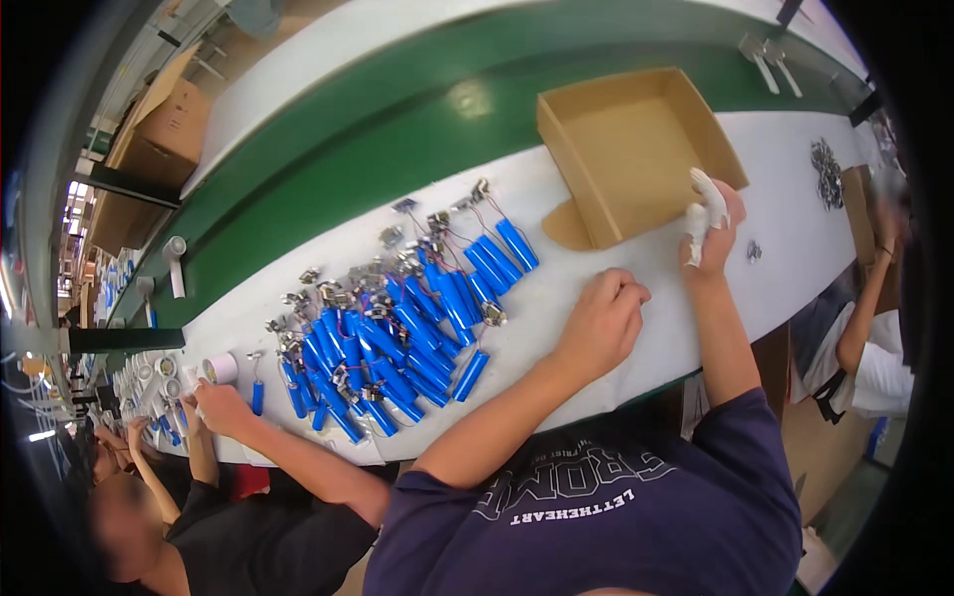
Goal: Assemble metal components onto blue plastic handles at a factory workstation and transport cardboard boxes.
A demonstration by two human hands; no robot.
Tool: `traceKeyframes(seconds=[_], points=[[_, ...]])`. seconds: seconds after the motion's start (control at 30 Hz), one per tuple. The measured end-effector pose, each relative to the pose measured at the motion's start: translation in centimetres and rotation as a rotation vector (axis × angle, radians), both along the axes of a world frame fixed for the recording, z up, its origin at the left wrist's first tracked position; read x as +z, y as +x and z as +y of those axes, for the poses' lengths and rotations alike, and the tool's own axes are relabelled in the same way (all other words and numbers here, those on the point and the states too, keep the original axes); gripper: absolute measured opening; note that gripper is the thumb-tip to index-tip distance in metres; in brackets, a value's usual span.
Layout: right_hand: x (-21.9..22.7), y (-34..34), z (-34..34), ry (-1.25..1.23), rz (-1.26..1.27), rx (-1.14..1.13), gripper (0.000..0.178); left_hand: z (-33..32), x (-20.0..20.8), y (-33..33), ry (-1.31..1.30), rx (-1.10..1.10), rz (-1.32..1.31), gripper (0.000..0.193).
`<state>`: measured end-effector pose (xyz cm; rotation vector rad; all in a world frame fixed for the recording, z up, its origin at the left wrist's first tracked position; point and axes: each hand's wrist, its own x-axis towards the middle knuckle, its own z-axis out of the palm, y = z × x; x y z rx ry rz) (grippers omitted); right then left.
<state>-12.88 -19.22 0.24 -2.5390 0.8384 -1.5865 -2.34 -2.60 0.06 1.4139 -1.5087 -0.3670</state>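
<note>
My left hand is over the white tabletop with its fingers curled in. Whatever may be inside those fingers is hidden. Farther right, my right hand is by the near right corner of a shallow open cardboard box. White coverings wrap several of its fingers, which are apart, and I see nothing between them. Left of my left hand lies a heap of blue cylindrical battery cells with small circuit boards and thin wires attached. A few cells lie at the heap's far right side.
A small cluster of metal parts lies right of my right hand, and a dark pile of small parts farther off. A co-worker's hand is at the left, near white round parts. Another person is at the right.
</note>
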Motion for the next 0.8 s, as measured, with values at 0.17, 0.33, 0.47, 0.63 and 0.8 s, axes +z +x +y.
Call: traceKeyframes(seconds=[0.17,0.33,0.47,0.63,0.8], points=[[-1.1,-1.9,-1.4,-0.031,-0.179,-0.171,0.053,0.3,-1.6,-0.3,0.003,-0.08,0.083,0.011],[0.7,-2.3,-0.5,0.022,-0.255,-0.279,0.043,2.2,-0.8,-0.7,0.025,-0.182,-0.061,0.008],[-2.2,-5.1,-1.9,0.471,-0.249,-0.157,0.033,2.6,-0.1,-1.3,0.03,-0.245,-0.111,0.009],[-1.2,-3.8,-0.8,0.253,-0.337,-0.02,0.03,2.3,-0.3,-1.3,-0.075,-0.3,-0.148,0.015],[-0.3,-2.9,-0.4,0.12,-0.412,-0.066,0.039,2.4,0.0,-0.9,-0.067,-0.331,-0.083,0.022]])
